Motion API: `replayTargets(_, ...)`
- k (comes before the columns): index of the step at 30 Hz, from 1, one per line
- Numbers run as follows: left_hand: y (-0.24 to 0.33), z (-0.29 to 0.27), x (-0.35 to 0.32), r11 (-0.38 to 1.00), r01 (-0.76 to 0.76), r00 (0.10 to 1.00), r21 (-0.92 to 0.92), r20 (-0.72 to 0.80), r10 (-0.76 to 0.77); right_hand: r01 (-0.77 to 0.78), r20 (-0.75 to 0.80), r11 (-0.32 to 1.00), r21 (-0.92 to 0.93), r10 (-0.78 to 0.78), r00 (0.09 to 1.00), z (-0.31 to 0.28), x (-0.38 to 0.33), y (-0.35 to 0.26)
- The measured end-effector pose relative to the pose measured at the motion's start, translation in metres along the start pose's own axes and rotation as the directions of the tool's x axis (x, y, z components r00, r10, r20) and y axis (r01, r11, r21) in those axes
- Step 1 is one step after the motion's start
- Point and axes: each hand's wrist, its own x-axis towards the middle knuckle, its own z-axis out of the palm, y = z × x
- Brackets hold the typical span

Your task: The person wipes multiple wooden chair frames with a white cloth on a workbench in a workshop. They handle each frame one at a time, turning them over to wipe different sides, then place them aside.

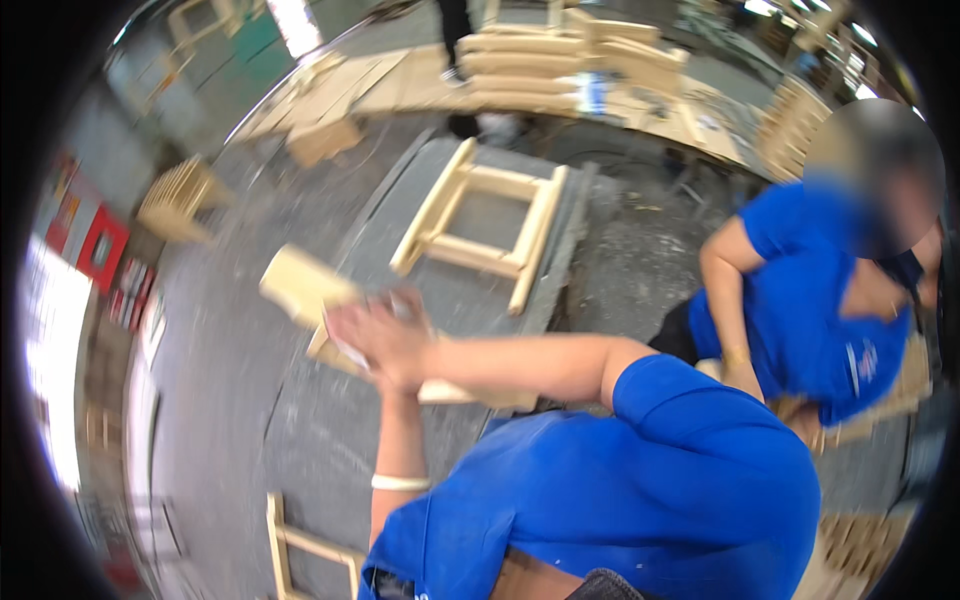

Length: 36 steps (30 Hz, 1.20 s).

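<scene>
Nearest us, at the bottom of the frame, our blue shirt [620, 500] fills the view, and both forearms rise from it toward the middle left. The left one wears a pale wristband [400, 483]. The two hands meet on a light wooden piece [300, 285], which sits left of centre over the grey floor [230, 400]. The right hand [378, 328] lies over the piece with fingers curled around it. The left hand [400, 368] is tucked beneath and blurred, so we cannot tell how it is set. A small white patch [345, 350] shows at the grip; we cannot make out what it is.

We judge the piece to be in hand and being worked or turned. Whatever follows calls for a firm two-handed hold, since the wood juts well past the fingers.

By our count there are two ladder-like wooden frames: one [300, 550] at the lower left and one [480, 225] flat on a grey slab [570, 240] above centre. One other person [800, 310] in blue crouches at the right. Farther up, stacked timber [540, 60] lines the top edge.
</scene>
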Motion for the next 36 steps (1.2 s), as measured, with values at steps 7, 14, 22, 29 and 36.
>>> replayTargets(7,-0.008,-0.008,-0.004,0.474,-0.127,0.901,0.871,-0.098,0.422,0.225,-0.124,0.973,0.059,-0.217,0.968,-0.002,0.038,0.003)
replayTargets(14,-0.011,0.019,-0.003,0.547,-0.203,0.939,0.812,0.004,0.343,0.266,-0.081,0.957,0.118,-0.258,0.963,0.002,0.0,0.012)
replayTargets(22,-0.017,0.012,-0.006,0.573,-0.227,0.886,0.788,-0.078,0.458,0.269,-0.103,0.962,0.053,-0.262,0.959,0.001,0.069,0.001)
replayTargets(29,-0.021,-0.01,0.007,0.414,-0.216,0.851,0.884,-0.038,0.524,0.3,-0.254,0.921,0.248,-0.237,0.938,-0.008,0.128,-0.004)
replayTargets(36,-0.027,0.023,0.01,0.375,-0.282,0.835,0.883,0.033,0.55,0.356,-0.11,0.893,0.276,-0.338,0.935,-0.01,0.079,0.016)
